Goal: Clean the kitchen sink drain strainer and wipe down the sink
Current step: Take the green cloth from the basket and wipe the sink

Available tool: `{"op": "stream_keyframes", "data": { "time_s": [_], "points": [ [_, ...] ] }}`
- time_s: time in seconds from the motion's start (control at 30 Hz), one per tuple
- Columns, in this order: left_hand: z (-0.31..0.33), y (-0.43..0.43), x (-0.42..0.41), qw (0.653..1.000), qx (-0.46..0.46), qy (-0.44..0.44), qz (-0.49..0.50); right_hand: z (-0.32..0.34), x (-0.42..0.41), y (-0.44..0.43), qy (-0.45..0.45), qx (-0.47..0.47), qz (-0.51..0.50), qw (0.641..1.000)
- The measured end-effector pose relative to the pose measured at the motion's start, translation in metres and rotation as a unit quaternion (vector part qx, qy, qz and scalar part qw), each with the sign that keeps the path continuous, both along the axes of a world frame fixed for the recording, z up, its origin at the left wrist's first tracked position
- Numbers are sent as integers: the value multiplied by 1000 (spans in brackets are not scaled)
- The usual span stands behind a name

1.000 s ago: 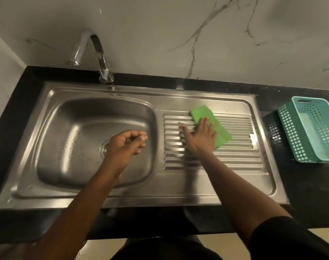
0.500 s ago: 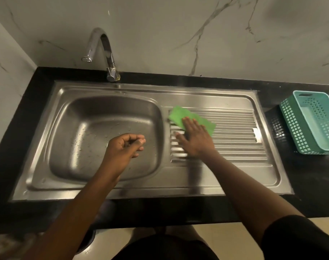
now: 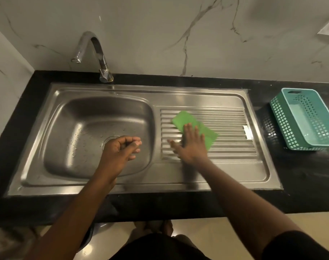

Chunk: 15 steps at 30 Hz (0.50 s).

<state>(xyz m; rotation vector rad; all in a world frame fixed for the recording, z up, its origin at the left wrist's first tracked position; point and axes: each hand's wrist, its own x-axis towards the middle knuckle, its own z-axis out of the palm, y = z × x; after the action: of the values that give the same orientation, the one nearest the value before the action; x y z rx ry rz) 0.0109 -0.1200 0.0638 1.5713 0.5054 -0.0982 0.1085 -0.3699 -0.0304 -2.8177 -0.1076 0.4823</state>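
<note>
A steel sink (image 3: 107,91) fills the counter, with a basin on the left and a ribbed drainboard (image 3: 231,128) on the right. My right hand (image 3: 191,145) lies flat with straight fingers on a green cloth (image 3: 190,121), pressing it against the ribs. My left hand (image 3: 122,149) hovers over the basin with its fingers curled and nothing visible in it. It covers most of the drain strainer (image 3: 108,139), of which only the left rim shows. Water drops speckle the basin floor.
A curved chrome tap (image 3: 96,51) stands behind the basin. A teal plastic basket (image 3: 306,119) sits on the black counter (image 3: 300,184) to the right of the sink. A marble wall rises behind.
My right hand slid the green cloth left along the drainboard, then back right and nearer. My left hand stayed curled over the drain.
</note>
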Motion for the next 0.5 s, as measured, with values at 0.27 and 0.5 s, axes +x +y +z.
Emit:
{"op": "stream_keyframes", "data": {
  "time_s": [0.27,0.5],
  "points": [
    [4,-25,-15,1000,19,-7,0,1,-66,70,8,11,267,964],
    [0,-25,-31,999,21,-3,23,20,-103,-1,62,61,311,946]
  ]
}}
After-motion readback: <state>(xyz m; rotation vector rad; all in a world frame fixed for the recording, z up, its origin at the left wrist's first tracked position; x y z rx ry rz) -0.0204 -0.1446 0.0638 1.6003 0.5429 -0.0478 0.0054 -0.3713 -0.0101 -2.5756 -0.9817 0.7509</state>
